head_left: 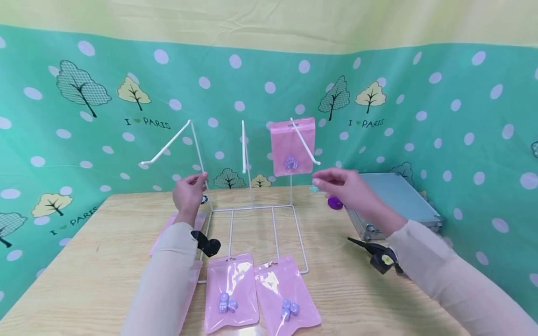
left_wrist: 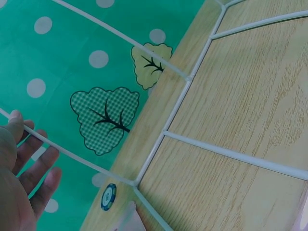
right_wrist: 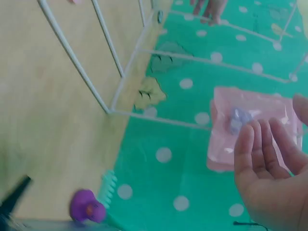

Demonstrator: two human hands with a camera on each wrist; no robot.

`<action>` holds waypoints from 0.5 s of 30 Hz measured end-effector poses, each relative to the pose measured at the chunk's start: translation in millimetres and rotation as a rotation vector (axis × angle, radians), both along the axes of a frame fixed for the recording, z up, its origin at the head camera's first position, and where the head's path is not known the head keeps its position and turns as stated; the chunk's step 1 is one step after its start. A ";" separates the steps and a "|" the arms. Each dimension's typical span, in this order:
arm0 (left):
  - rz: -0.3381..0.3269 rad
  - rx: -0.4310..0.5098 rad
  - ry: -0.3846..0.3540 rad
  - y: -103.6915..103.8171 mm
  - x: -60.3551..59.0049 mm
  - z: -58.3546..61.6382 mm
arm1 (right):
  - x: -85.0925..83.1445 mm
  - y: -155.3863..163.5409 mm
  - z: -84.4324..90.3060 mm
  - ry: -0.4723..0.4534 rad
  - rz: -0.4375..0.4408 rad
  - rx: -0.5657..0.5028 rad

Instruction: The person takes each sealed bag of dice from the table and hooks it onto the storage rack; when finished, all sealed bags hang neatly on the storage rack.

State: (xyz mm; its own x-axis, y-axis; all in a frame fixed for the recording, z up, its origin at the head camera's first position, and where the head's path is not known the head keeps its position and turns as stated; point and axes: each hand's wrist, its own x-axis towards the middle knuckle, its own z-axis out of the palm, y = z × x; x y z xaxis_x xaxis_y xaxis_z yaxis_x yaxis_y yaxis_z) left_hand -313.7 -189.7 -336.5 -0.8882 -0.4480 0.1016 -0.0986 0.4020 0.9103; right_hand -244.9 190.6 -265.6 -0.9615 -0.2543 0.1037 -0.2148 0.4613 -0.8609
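- Pink pouches [head_left: 193, 284] are found at far left on the surface [head_left: 122, 261], partly covered by the left sleeve [head_left: 157, 280].
- Left upright of the white wire rack [head_left: 252, 207] is pinched between thumb and finger of the left hand [head_left: 189, 193]; presumably held to steady a light frame. A round disc [left_wrist: 108, 196] is noted just beside the rack's rear left corner.
- Front pouches [head_left: 232, 280] are laid flat at the rack's near edge, slotted ends toward it, likely for easy reach.
- Hanging pouch [head_left: 286, 144] is borne by the right prong [head_left: 304, 142], apparently threaded through its slot.
- Nothing is held by the right hand [head_left: 342, 186]; fingers are loosely bent near the prong tip, well apart from the left hand.
- Purple duck [right_wrist: 82, 204] and case [head_left: 391, 196] are set at right, seemingly kept aside.
- Counts: sleeve-hidden pouches, cannot be told; prongs, three (two bare); front pouches, two, three dice [head_left: 224, 306] in each; hanging, one, possibly another behind; disc, duck, case, one each.
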 end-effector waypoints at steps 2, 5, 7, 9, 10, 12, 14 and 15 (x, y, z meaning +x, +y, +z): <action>0.002 -0.003 0.001 -0.1 -0.4 0.6 | 5.2 -2.0 -9.3 -0.011 0.051 -0.016; 0.006 -0.006 0.005 -0.6 -1.1 0.7 | 12.8 -6.2 -25.3 -0.022 0.120 -0.030; 0.007 -0.007 0.006 -1.0 -1.3 0.3 | 18.2 -9.6 -36.0 -0.019 0.156 -0.024; 0.006 -0.008 0.009 -1.2 -1.2 -0.2 | 22.9 -12.8 -46.4 -0.021 0.180 -0.004; 0.004 -0.009 0.010 -1.1 -1.0 -0.3 | 25.2 -14.4 -51.1 -0.022 0.187 0.008; 0.003 -0.010 0.011 -1.2 -1.0 -0.7 | 29.1 -16.8 -60.2 -0.032 0.211 0.020; 0.002 -0.008 0.011 -1.0 -0.8 -0.8 | 32.2 -18.5 -68.7 -0.049 0.226 0.041; 0.001 -0.006 0.011 -1.0 -0.8 -0.9 | 33.6 -19.2 -72.7 -0.057 0.234 0.048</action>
